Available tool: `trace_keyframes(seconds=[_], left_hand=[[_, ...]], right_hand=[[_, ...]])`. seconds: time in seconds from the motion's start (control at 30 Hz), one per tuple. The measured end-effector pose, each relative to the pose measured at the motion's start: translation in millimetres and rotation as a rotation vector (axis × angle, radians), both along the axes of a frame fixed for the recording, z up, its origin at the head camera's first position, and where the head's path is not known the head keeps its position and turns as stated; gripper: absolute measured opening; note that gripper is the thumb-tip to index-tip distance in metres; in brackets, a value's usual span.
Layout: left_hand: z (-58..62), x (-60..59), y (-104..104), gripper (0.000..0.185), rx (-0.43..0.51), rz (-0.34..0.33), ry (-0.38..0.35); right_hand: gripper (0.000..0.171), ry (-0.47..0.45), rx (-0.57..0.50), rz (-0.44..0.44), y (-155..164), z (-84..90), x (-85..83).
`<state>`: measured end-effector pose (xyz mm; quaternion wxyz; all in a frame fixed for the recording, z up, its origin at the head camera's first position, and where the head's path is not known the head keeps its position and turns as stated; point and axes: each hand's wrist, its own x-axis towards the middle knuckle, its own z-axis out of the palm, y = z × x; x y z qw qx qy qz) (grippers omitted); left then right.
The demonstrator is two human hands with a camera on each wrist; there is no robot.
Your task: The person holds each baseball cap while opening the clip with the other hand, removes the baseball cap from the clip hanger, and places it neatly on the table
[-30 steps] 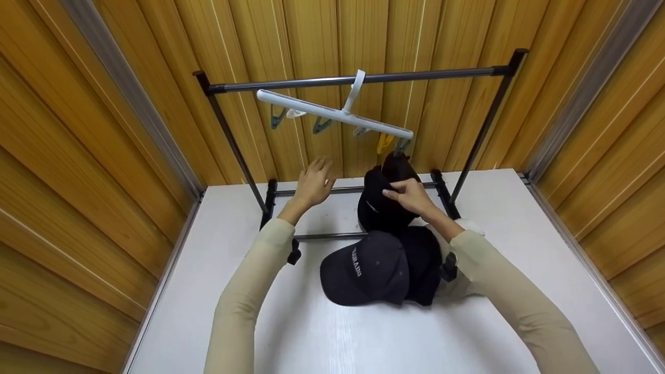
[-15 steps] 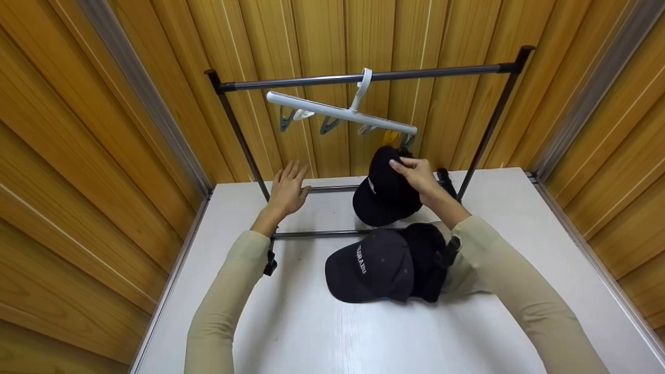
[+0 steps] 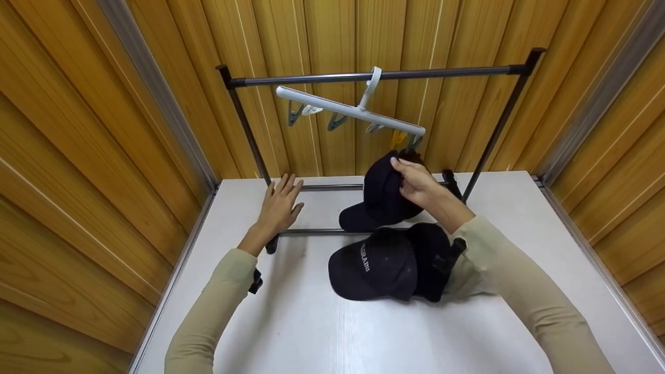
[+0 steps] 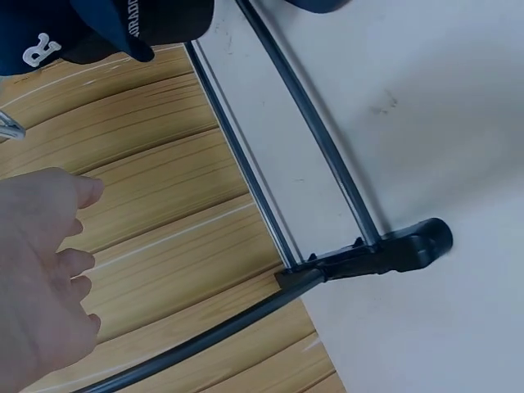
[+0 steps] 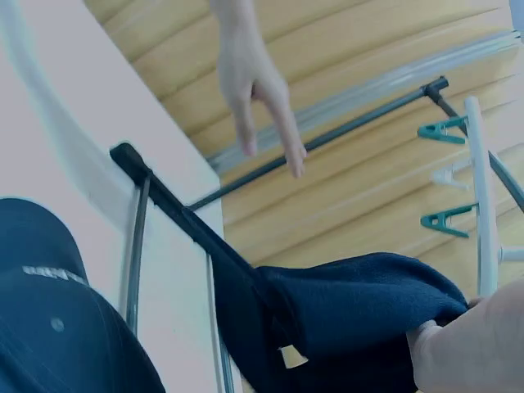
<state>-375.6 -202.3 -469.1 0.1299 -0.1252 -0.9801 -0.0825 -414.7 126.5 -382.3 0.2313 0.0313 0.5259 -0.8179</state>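
My right hand (image 3: pixel 418 181) pinches the top of a dark navy cap (image 3: pixel 382 192), whose brim points left and down. Behind it, other dark fabric (image 3: pixel 413 156) reaches up to a clip at the low right end of the white hanger (image 3: pixel 348 109); most of it is hidden. In the left wrist view, a white R logo shows on a dark cap (image 4: pixel 37 51). My left hand (image 3: pixel 279 205) holds nothing, fingers spread beside the rack's left post; the right wrist view also shows this left hand (image 5: pixel 255 86) with its fingers straight.
The black rack (image 3: pixel 311 79) carries the tilted hanger, with green clips (image 3: pixel 336 121), clear ones and a yellow clip (image 3: pixel 398 138). On the white floor (image 3: pixel 291 322), a dark lettered cap (image 3: pixel 374 265) lies against a black cap (image 3: pixel 428 262) and a pale cap (image 3: pixel 470 275).
The dark cap in my right hand has turned, its brim swinging out to the left. My left hand has drawn back left and down. The view has shifted slightly.
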Motion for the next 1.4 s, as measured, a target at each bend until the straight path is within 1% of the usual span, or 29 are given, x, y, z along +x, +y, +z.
trace_keyframes(seconds=[0.07, 0.2, 0.23, 0.3, 0.33, 0.37, 0.47, 0.5, 0.63, 0.73, 0.77, 0.83, 0.93, 1.03, 1.17, 1.33, 1.4], left_hand=[[-5.2, 4.5, -4.9, 0.062, -0.003, -0.012, 0.015], [-16.6, 15.2, -17.2, 0.067, 0.003, -0.012, 0.012], [-19.2, 17.6, -20.2, 0.068, 0.010, -0.011, 0.010], [-24.2, 21.9, -25.9, 0.068, 0.021, -0.005, 0.007], [-26.3, 23.6, -28.3, 0.068, 0.021, 0.000, 0.005], [-28.5, 25.2, -30.5, 0.068, 0.025, 0.002, 0.003], [-34.2, 28.6, -35.7, 0.067, 0.038, 0.006, -0.005], [-36.0, 29.5, -37.0, 0.067, 0.045, 0.008, -0.008], [-42.7, 33.6, -40.6, 0.066, 0.073, 0.012, -0.016], [-49.5, 38.0, -42.5, 0.067, 0.090, 0.014, -0.023], [-51.9, 39.8, -43.0, 0.067, 0.095, 0.013, -0.024], [-56.5, 42.3, -44.0, 0.067, 0.104, 0.009, -0.023], [-59.9, 42.8, -44.1, 0.066, 0.113, 0.008, -0.016], [-59.7, 41.9, -42.8, 0.064, 0.125, 0.004, -0.022], [-59.7, 43.1, -41.1, 0.063, 0.136, -0.011, -0.024], [-62.8, 43.6, -41.6, 0.062, 0.138, -0.019, -0.022], [-63.8, 43.3, -41.7, 0.063, 0.142, -0.017, -0.028]], right_hand=[[0.050, -0.015, 0.005, 0.017, -0.8, -1.2, 2.7], [0.016, -0.018, 0.016, 0.051, -2.3, -5.0, 8.1], [0.016, -0.012, 0.019, 0.060, -2.8, -6.1, 9.8], [0.025, 0.004, 0.007, 0.076, -3.7, -8.2, 13.9], [0.027, 0.012, 0.000, 0.084, -4.3, -9.4, 16.1], [0.025, 0.021, -0.013, 0.091, -5.2, -10.6, 18.4], [0.013, 0.050, -0.056, 0.117, -8.7, -16.6, 25.0], [0.017, 0.060, -0.057, 0.129, -10.4, -19.6, 27.2], [0.046, 0.085, -0.038, 0.193, -19.2, -35.2, 36.0], [0.052, 0.050, -0.026, 0.217, -27.7, -50.3, 42.3], [0.049, 0.034, -0.024, 0.220, -30.6, -55.8, 44.1], [0.036, 0.001, -0.027, 0.231, -36.0, -66.1, 47.1], [0.023, -0.004, -0.005, 0.270, -42.8, -81.3, 52.6], [0.025, -0.009, 0.032, 0.306, -46.2, -96.9, 61.6], [0.023, -0.034, 0.079, 0.327, -44.8, -115.8, 73.4], [0.022, -0.026, 0.116, 0.342, -37.2, -128.1, 76.5], [0.018, -0.035, 0.145, 0.336, -32.9, -131.5, 76.0]])
